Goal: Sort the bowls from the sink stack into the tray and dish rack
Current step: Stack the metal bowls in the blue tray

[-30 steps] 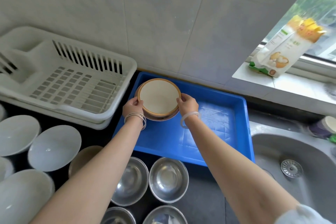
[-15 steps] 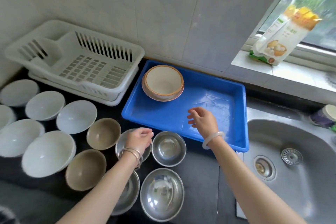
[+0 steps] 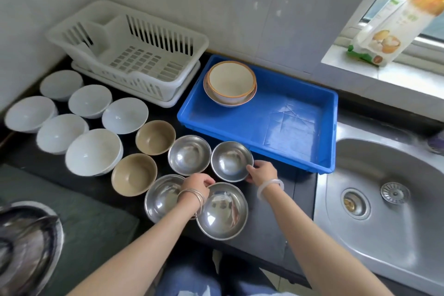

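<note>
In the blue plastic tray (image 3: pixel 300 132), two nested orange-rimmed cream bowls (image 3: pixel 230 84) done; in front of it, right hand (image 3: pixel 260 172) pinches small round steel bowl (image 3: pixel 230 160), left hand (image 3: pixel 198 184) grip unclear, rest unsorted.

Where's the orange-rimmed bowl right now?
In the head view, the orange-rimmed bowl sits nested in a larger bowl, far left in the blue tray, beside the dish rack.

The rack (image 3: pixel 134 60) is set back left against the wall (image 3: pixel 216 7), the tray (image 3: pixel 240 127) just to its right. Two nested bowls (image 3: pixel 230 84) are placed in the tray's back left corner. The sink (image 3: pixel 408 235) is found right of the tray. Loose bowls (image 3: pixel 93 151) are spread over the counter (image 3: pixel 264 228) before rack and tray. One bowl (image 3: pixel 230 160), just before the tray, is pinched at its right rim by the right hand (image 3: pixel 260 172).
</note>
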Tool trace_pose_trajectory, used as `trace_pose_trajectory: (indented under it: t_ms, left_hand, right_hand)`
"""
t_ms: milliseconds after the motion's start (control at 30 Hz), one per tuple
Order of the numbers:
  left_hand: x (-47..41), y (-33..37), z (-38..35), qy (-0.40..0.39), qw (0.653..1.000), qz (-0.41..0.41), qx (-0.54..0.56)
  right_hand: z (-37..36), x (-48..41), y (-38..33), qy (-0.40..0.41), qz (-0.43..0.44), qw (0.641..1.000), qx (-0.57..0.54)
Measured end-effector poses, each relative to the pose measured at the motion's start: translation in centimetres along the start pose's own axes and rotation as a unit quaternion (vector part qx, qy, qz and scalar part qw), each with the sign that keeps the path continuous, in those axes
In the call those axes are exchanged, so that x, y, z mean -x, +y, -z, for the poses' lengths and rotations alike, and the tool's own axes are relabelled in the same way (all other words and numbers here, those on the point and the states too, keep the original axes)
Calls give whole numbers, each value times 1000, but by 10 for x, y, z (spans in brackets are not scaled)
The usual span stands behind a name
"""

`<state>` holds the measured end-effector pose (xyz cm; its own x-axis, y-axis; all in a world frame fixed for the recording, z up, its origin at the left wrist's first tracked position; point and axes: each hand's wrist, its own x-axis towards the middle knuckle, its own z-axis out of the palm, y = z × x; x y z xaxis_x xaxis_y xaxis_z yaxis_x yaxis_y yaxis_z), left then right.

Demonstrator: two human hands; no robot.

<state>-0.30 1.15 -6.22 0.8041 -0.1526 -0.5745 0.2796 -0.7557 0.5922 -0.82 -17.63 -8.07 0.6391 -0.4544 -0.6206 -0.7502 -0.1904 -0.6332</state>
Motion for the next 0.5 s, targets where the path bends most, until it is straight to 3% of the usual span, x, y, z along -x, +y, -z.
trace_pose_trajectory:
  t_ms: [300, 500]
  left_hand:
    - [-7, -1, 0, -34, 999, 13, 10]
    - [-16, 7, -6, -39, 992, 24, 115]
  right_hand:
    - [30, 19, -7, -9, -25, 999, -18]
    - [52, 35, -4, 0, 39, 999, -9]
